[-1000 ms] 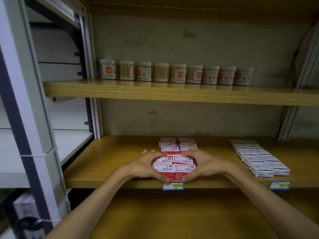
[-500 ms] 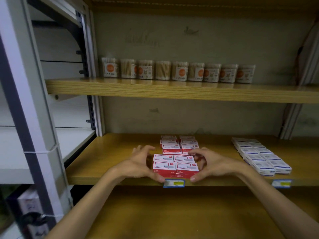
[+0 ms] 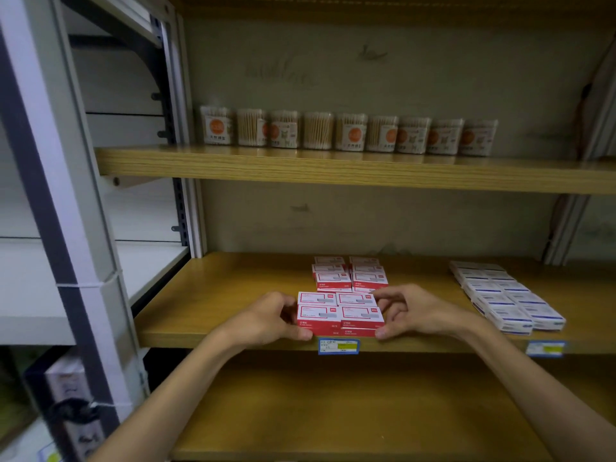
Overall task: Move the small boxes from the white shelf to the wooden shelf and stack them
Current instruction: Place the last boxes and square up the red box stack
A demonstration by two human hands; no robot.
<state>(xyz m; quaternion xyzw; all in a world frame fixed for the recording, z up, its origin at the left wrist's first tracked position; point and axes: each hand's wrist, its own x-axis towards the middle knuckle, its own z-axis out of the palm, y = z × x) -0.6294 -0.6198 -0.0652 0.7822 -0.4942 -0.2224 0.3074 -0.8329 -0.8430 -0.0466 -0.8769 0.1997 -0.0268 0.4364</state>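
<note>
Several small red-and-white boxes (image 3: 340, 311) lie stacked in a tight block at the front edge of the middle wooden shelf (image 3: 216, 305). My left hand (image 3: 266, 316) presses against the block's left side, thumb at its front corner. My right hand (image 3: 413, 310) cups the right side, thumb at the front right corner and fingers curled just off the boxes. Behind the block stands a second group of red boxes (image 3: 350, 275) in two rows. The white shelf (image 3: 146, 268) lies to the left, bare where I can see it.
Blue-and-white boxes (image 3: 506, 300) lie in rows at the right of the same shelf. Tubs of cotton swabs (image 3: 346, 132) line the upper wooden shelf. A white upright post (image 3: 63, 208) stands close on the left. Price tags (image 3: 338, 346) hang on the shelf edge.
Both hands have slid off the top of the front block and outward to its left and right sides, uncovering the boxes. The boxes themselves have stayed in place.
</note>
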